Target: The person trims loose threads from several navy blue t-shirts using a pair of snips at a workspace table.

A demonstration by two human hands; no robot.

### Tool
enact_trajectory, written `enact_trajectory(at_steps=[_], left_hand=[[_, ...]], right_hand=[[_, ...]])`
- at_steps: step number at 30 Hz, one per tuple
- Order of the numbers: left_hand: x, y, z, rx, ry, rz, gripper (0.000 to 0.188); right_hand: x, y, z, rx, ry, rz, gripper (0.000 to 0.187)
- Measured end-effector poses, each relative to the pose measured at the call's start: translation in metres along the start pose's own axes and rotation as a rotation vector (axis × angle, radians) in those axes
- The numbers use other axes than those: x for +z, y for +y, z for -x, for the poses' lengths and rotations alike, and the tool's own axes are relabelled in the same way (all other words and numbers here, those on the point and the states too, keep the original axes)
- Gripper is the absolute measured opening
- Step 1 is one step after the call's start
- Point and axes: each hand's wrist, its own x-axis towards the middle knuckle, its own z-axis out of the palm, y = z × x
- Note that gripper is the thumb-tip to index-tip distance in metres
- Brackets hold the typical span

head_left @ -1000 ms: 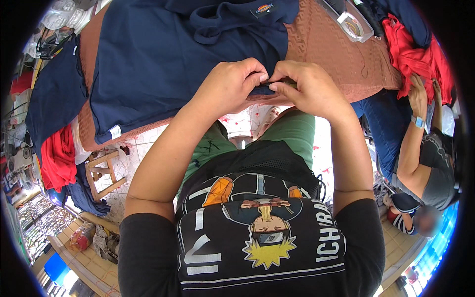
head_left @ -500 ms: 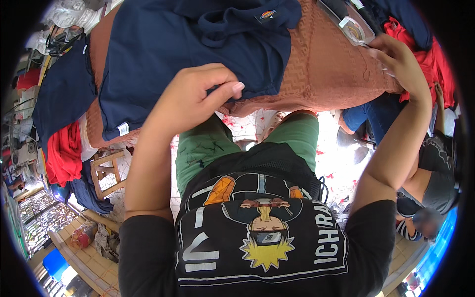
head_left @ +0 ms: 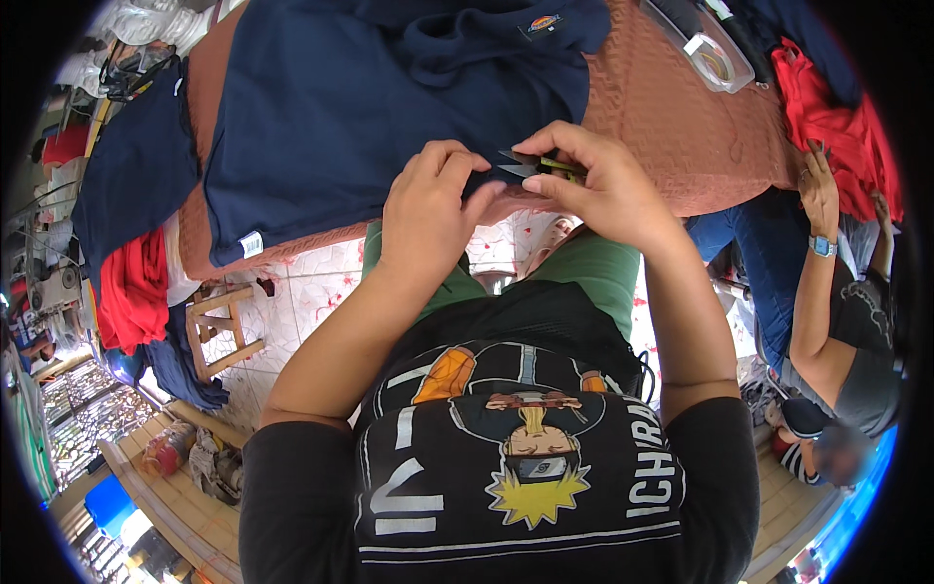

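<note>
The right hand [head_left: 611, 185] holds the snips [head_left: 548, 165] between thumb and fingers, blades parted, their long axis running roughly crosswise with the tips pointing left. Just beside those tips is the left hand [head_left: 428, 200], the nearer of the two to most of the navy shirt [head_left: 321, 117]; whether its fingers pinch cloth cannot be told. From the snips, the shirt lies leftward and away from the person, spread on the brown cover [head_left: 671, 146], its near edge by the hands.

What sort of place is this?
Probably a garment workshop: a navy-blue fabric garment lies on a brown cloth-covered table, the right hand holds yellow-green-handled metal snips, and bright red fabric sits off to the right.
</note>
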Motion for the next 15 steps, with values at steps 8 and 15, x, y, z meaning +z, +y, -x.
enact_trajectory(at_steps=[8,15], left_hand=[[-0.019,-0.006,0.016,-0.047,-0.098,0.215,0.011],[-0.018,-0.006,0.027,-0.016,-0.085,0.283,0.014]], right_hand=[[0.014,0.016,0.009,-0.023,0.076,-0.041,0.024],[0.017,0.009,0.016,-0.16,0.088,0.128,0.026]])
